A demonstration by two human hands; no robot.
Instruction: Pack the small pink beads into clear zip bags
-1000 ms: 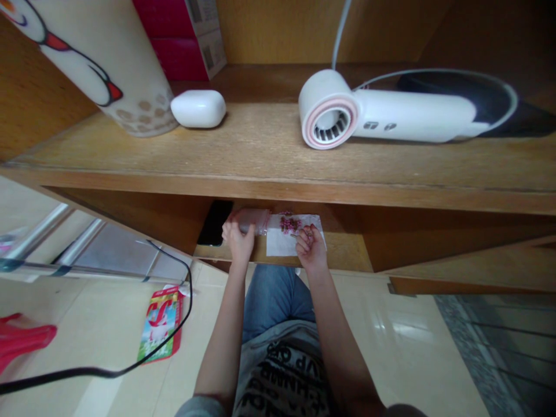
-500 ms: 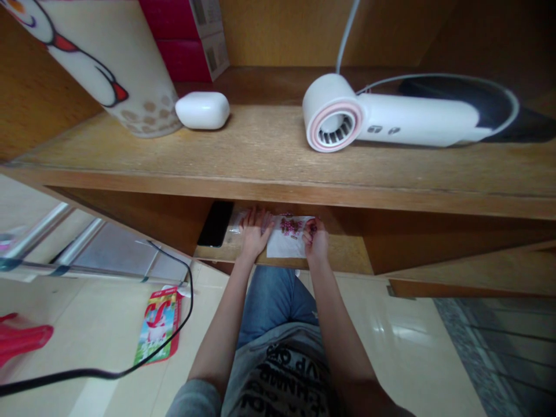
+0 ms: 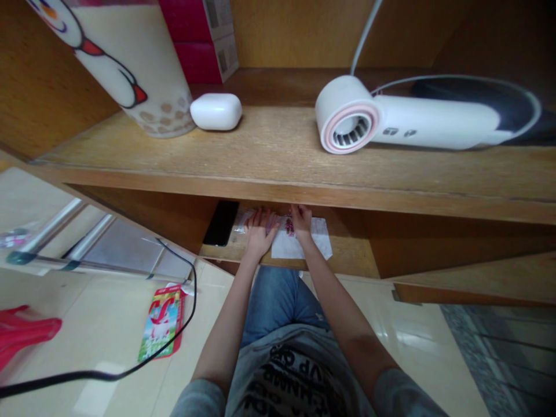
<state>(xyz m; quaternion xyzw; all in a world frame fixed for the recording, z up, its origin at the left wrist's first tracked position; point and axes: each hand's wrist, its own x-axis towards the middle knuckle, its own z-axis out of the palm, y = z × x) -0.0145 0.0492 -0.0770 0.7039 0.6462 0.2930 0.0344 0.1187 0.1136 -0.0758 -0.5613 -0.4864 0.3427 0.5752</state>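
The left hand (image 3: 259, 234) is laid palm down with fingers spread, and a clear plastic bag (image 3: 241, 221) is partly covered by it. Just beside it, the right hand (image 3: 301, 225) is held over a white sheet of paper (image 3: 286, 249), its fingers bent down; whether anything is pinched there cannot be made out. Right at those fingers, a cluster of small pink pieces (image 3: 289, 227) is seen on the paper, partly hidden by the hand. To the left of the bag, a black phone (image 3: 221, 223) is set flat on the lower shelf (image 3: 347, 249). Above, on the upper shelf (image 3: 278, 145), a white case (image 3: 216, 112) is placed next to a tall drink cup (image 3: 152, 69), with red boxes (image 3: 200, 61) stacked behind, and a white handheld fan (image 3: 347, 116) is laid on its side farther right. Down on the floor, a colourful packet (image 3: 160, 321) is crossed by a black cable (image 3: 194, 289).
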